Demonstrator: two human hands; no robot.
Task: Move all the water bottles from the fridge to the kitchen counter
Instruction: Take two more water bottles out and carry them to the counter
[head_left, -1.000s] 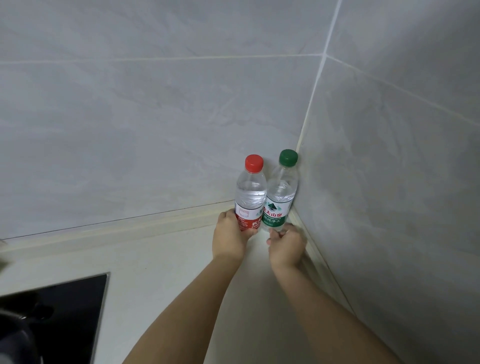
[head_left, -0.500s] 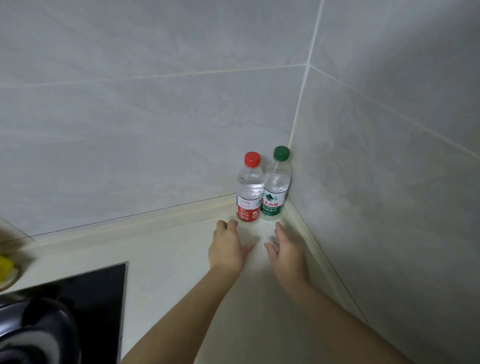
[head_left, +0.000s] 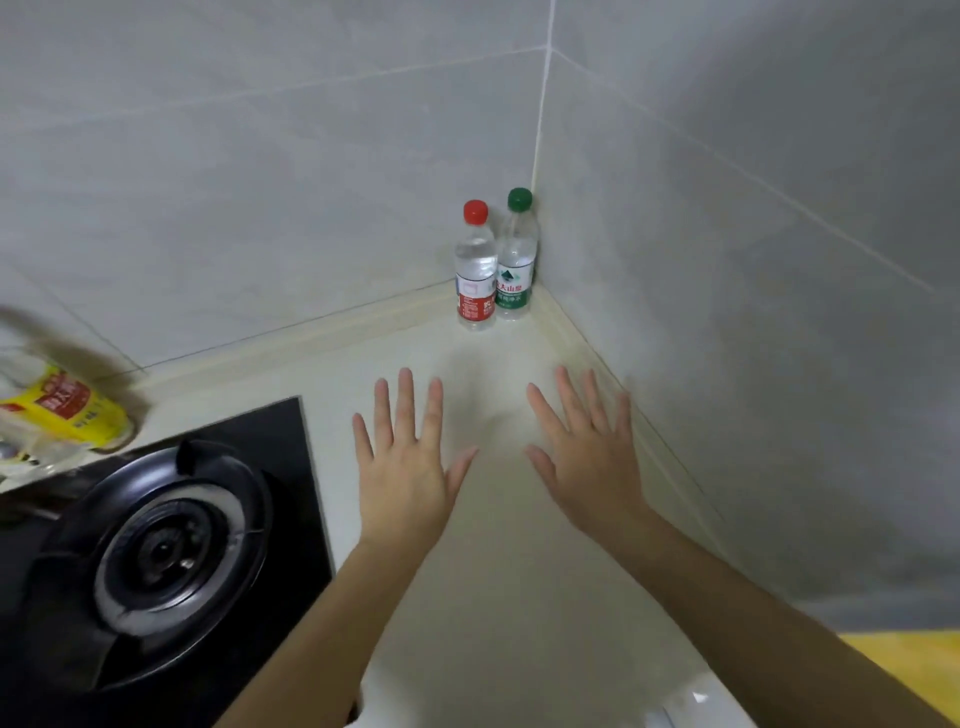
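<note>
Hands empty, fingers straight and spread: the left hand (head_left: 402, 467) and right hand (head_left: 587, 457) hover palm-down, side by side over the pale cream kitchen counter (head_left: 493, 597), forearms reaching in from below. Beyond the fingertips and clear of both hands, the clear plastic red-capped water bottle (head_left: 475, 270) and the clear plastic green-capped water bottle (head_left: 515, 260) stand upright, touching, in the grey-tiled corner. Placing looks finished. The next move is probably back to the fridge, which is out of view, to check for more.
</note>
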